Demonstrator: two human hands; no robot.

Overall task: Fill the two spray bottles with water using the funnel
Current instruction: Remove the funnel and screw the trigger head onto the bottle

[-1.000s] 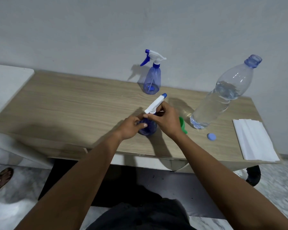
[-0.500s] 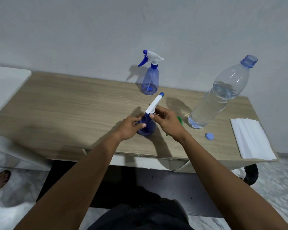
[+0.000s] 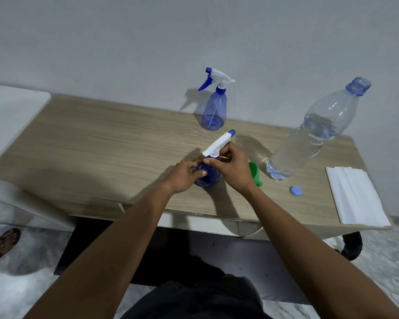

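A blue spray bottle (image 3: 208,178) stands near the front middle of the wooden table (image 3: 101,143). My left hand (image 3: 184,174) grips its body. My right hand (image 3: 230,166) holds its white trigger head (image 3: 218,143) at the neck. A second blue spray bottle (image 3: 214,107), its head on, stands upright by the wall. The green funnel (image 3: 255,172) lies on the table, partly hidden behind my right hand. To the right stands an uncapped clear water bottle (image 3: 313,134), about two thirds full.
The water bottle's blue cap (image 3: 295,190) lies on the table near the front. Folded white paper towels (image 3: 355,196) lie at the table's right end. A white surface (image 3: 7,111) adjoins the table on the left. A sandalled foot (image 3: 1,245) shows on the floor.
My right hand has shifted its hold at the near bottle's neck and the trigger head has turned a little. My left hand stays on the bottle's body. The view has shifted slightly.
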